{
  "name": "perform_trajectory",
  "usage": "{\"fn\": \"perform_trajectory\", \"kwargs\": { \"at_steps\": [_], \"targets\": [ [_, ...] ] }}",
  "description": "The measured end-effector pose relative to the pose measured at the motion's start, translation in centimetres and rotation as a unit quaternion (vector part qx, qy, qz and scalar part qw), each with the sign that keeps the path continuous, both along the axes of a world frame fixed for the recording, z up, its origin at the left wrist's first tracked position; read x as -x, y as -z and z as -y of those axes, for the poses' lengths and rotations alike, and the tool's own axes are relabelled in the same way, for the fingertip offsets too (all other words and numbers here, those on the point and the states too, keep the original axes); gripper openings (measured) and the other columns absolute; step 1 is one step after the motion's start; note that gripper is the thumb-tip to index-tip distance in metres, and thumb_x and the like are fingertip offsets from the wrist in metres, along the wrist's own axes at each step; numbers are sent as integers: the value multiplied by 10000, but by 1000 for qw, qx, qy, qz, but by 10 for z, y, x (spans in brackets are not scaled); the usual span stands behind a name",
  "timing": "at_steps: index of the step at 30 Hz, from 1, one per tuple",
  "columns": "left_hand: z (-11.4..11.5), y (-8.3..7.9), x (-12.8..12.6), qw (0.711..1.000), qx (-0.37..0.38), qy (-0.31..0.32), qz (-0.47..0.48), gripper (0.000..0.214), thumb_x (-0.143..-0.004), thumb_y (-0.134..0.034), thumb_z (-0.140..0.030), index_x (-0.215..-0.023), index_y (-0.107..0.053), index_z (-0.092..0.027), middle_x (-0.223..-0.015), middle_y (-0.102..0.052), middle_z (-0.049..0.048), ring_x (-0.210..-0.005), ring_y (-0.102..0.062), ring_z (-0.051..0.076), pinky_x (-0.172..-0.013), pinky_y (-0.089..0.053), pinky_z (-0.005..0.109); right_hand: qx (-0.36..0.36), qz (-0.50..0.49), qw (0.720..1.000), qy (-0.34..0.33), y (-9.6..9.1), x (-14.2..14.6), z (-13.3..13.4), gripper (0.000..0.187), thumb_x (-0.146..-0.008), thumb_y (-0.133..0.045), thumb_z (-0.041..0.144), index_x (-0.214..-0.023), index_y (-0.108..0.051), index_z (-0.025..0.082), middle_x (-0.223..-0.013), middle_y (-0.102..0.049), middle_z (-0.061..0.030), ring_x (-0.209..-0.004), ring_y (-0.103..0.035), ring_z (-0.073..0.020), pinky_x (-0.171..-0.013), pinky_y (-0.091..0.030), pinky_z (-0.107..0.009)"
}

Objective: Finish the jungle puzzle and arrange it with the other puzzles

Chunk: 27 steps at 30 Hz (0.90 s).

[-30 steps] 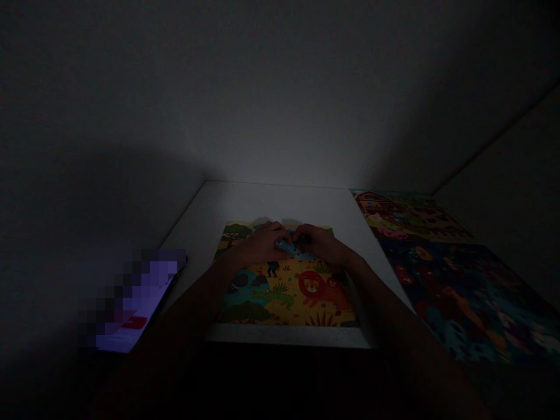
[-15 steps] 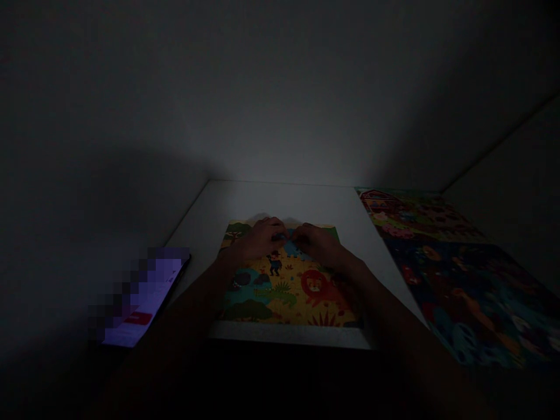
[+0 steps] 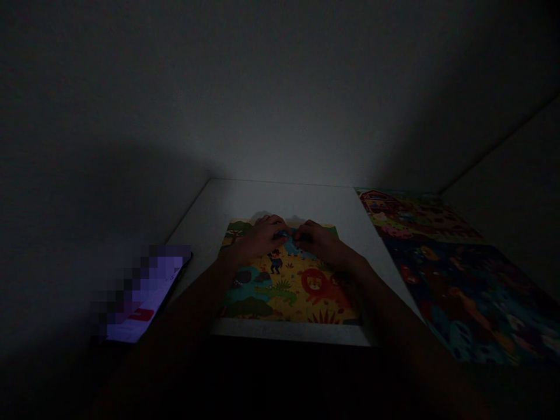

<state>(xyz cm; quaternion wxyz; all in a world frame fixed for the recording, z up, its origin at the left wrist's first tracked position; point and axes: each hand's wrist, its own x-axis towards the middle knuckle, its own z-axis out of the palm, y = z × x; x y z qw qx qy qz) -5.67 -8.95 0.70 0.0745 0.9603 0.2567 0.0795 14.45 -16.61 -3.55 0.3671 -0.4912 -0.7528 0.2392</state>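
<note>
A children's jigsaw puzzle [image 3: 289,291] of a yellow savanna with a lion, a crocodile and a small figure lies on a white table [image 3: 280,201]. My left hand [image 3: 265,236] and my right hand [image 3: 315,242] rest on its far part, fingers curled and meeting. Between the fingertips sits a blue jigsaw piece [image 3: 283,235], mostly hidden and dim. Its exact shape and fit cannot be seen.
Two more colourful puzzles lie to the right, a farm scene [image 3: 413,217] and a dark blue scene [image 3: 472,297]. A phone [image 3: 146,297] with a lit, pixelated screen lies at the left. Walls close the far side.
My hands stay together at the blue piece, with only small shifts. The view has moved slightly and the picture is a little darker.
</note>
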Motion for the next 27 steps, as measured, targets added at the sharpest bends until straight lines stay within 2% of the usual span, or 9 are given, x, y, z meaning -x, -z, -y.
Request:
{"fn": "perform_trajectory", "kwargs": {
  "at_steps": [3, 6, 11, 15, 21, 27],
  "targets": [
    [6, -2, -1, 999, -23, -12, -24, 330, -909, -565, -389, -1203, -598, -245, -1224, -540, 83, -1176, -469, 261, -1030, -366, 444, -1, 3, 1000, 15, 3, -2, -2, 70, -829, -640, 141, -869, -643, 198, -922, -550, -50, -865, -551, -185, -795, -452, -322],
    [12, -2, -2, 997, -45, -19, -53, 476, -877, -586, -501, -1278, -546, -247, -1301, -500, 97, -1245, -427, 283, -1062, -340, 462, -37, 33, 998, 45, 8, -5, -8, 65, -831, -662, 184, -893, -645, 190, -934, -565, -49, -905, -548, -192, -827, -441, -332],
    [13, 2, -4, 996, -63, -15, -68, 617, -874, -561, -574, -1378, -459, -234, -1443, -427, 125, -1369, -345, 292, -1136, -277, 470, -86, 113, 985, 102, 18, -7, -17, 195, -851, -674, 310, -1004, -657, 191, -998, -618, -70, -1013, -535, -229, -913, -396, -377],
    [11, 5, -5, 996, -73, -16, -55, 592, -919, -500, -551, -1405, -451, -216, -1470, -426, 127, -1376, -361, 273, -1155, -269, 436, -85, 148, 972, 160, 21, -2, -18, 286, -886, -622, 397, -1088, -644, 196, -1101, -604, -93, -1051, -524, -244, -916, -390, -378],
    [13, 8, -6, 994, -89, -24, -63, 446, -995, -395, -417, -1392, -500, -243, -1488, -457, 94, -1387, -386, 213, -1171, -245, 396, -72, 179, 958, 213, 16, 6, -11, 292, -920, -558, 436, -1079, -645, 207, -1126, -606, -90, -1057, -541, -238, -897, -387, -357],
    [23, 5, 4, 986, -82, -109, -99, 460, -1010, -334, -397, -1437, -454, -272, -1566, -353, 89, -1457, -286, 241, -1185, -207, 449, -23, 195, 949, 246, 4, 14, 0, 335, -931, -532, 472, -1127, -639, 223, -1202, -611, -87, -1128, -542, -254, -922, -374, -364]
  ]
}}
